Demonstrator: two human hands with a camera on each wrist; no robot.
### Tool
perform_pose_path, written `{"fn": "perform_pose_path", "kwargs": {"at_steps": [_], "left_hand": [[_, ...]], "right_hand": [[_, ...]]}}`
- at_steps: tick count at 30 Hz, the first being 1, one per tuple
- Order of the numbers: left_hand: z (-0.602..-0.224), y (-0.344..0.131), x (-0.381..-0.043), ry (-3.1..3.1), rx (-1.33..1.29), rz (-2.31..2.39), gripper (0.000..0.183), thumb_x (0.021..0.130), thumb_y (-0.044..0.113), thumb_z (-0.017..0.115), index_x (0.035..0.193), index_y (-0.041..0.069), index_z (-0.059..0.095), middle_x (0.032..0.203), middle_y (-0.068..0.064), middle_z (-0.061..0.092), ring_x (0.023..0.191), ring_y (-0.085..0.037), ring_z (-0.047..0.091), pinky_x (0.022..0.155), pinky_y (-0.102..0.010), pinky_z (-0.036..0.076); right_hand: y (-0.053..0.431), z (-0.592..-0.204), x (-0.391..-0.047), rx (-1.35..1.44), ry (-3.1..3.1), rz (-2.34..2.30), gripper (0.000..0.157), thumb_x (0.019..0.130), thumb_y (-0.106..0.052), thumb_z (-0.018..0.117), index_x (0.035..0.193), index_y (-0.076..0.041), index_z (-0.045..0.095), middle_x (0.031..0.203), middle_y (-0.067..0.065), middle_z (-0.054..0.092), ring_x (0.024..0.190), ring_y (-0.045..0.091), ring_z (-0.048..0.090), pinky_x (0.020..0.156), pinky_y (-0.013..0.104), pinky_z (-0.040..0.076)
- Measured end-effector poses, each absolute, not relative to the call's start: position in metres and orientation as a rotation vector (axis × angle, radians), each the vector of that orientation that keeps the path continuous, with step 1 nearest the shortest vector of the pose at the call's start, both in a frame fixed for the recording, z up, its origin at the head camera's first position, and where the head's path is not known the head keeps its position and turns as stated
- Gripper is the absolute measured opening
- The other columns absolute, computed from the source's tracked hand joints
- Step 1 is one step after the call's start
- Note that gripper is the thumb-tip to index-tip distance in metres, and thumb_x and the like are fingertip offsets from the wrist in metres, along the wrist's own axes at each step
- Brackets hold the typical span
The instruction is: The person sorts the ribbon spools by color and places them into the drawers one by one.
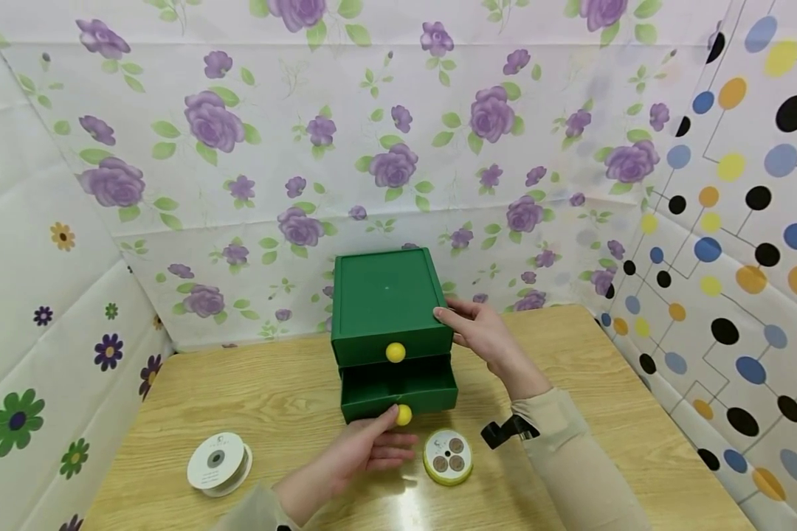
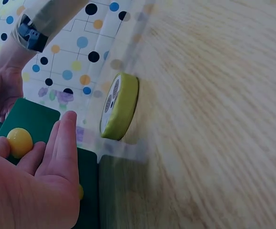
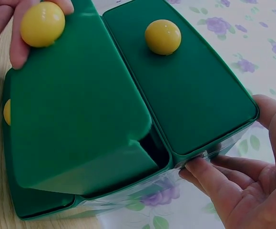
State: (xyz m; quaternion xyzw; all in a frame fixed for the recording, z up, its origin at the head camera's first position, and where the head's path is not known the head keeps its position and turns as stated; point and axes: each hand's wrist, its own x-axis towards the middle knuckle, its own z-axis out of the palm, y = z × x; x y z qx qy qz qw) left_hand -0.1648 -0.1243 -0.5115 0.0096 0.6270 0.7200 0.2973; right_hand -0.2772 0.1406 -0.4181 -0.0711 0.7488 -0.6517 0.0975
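A small green drawer cabinet [image 1: 388,295] stands on the table, with round yellow knobs. Its middle drawer [image 1: 432,400] is pulled out, and the green inside shows from above. My left hand [image 1: 365,453] pinches the yellow knob [image 2: 19,143] of that drawer between thumb and forefinger, the other fingers stretched out below. On the cabinet's right side, my right hand [image 1: 481,335] grips the upper part, thumb over the top edge and fingers against the side wall. The top drawer [image 3: 195,90] is closed. Behind the pulled-out drawer, part of the bottom drawer's knob [image 3: 7,112] shows.
A round white-faced spool [image 1: 448,456] with a yellow-green rim and three brown circles lies right of my left hand. Farther left lies a white spool [image 1: 218,463]. Flowered cloth [image 1: 292,184] hangs close behind the cabinet, and dotted cloth [image 1: 737,295] borders the right side.
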Motion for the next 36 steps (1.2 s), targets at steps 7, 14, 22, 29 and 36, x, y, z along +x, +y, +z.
{"fn": "perform_pose_path", "kwargs": {"at_steps": [7,14,22,29,36], "left_hand": [[-0.510,-0.125,-0.151,1.650,-0.012,1.886,0.067,0.108,0.058,0.058,0.137,-0.003,0.064,0.128,-0.022,0.074,0.107,-0.028,0.078,0.093,-0.037,0.063],[-0.511,-0.124,-0.143,1.605,-0.044,1.914,0.064,0.108,0.053,0.060,0.136,-0.004,0.064,0.134,-0.022,0.071,0.113,-0.028,0.075,0.095,-0.038,0.062],[-0.514,-0.123,-0.132,1.487,-0.111,1.971,0.058,0.107,0.049,0.065,0.133,-0.002,0.067,0.132,-0.019,0.072,0.116,-0.027,0.074,0.098,-0.037,0.061],[-0.515,-0.123,-0.126,1.281,-0.142,2.055,0.049,0.107,0.041,0.068,0.133,0.000,0.067,0.134,-0.018,0.071,0.116,-0.023,0.074,0.103,-0.035,0.057],[-0.515,-0.125,-0.125,1.266,-0.125,2.058,0.049,0.107,0.040,0.069,0.133,-0.001,0.067,0.135,-0.019,0.070,0.120,-0.025,0.072,0.105,-0.036,0.056]], "right_hand": [[0.141,-0.418,-0.278,-0.225,2.222,-1.917,0.074,0.105,-0.044,0.070,0.162,-0.004,0.045,0.162,0.019,0.047,0.144,0.037,0.052,0.116,0.052,0.048],[0.141,-0.416,-0.279,-0.239,2.228,-1.926,0.075,0.104,-0.045,0.071,0.162,-0.004,0.045,0.162,0.018,0.048,0.145,0.036,0.052,0.116,0.052,0.048],[0.140,-0.418,-0.275,-0.198,2.234,-1.918,0.076,0.102,-0.048,0.073,0.161,-0.007,0.048,0.160,0.016,0.050,0.143,0.034,0.055,0.114,0.051,0.050],[0.140,-0.420,-0.274,-0.208,2.244,-1.912,0.078,0.102,-0.048,0.073,0.162,-0.006,0.046,0.162,0.017,0.048,0.145,0.035,0.053,0.113,0.050,0.050],[0.140,-0.418,-0.275,-0.214,2.241,-1.922,0.077,0.102,-0.047,0.073,0.162,-0.006,0.046,0.162,0.018,0.047,0.146,0.036,0.052,0.116,0.055,0.046]]}}
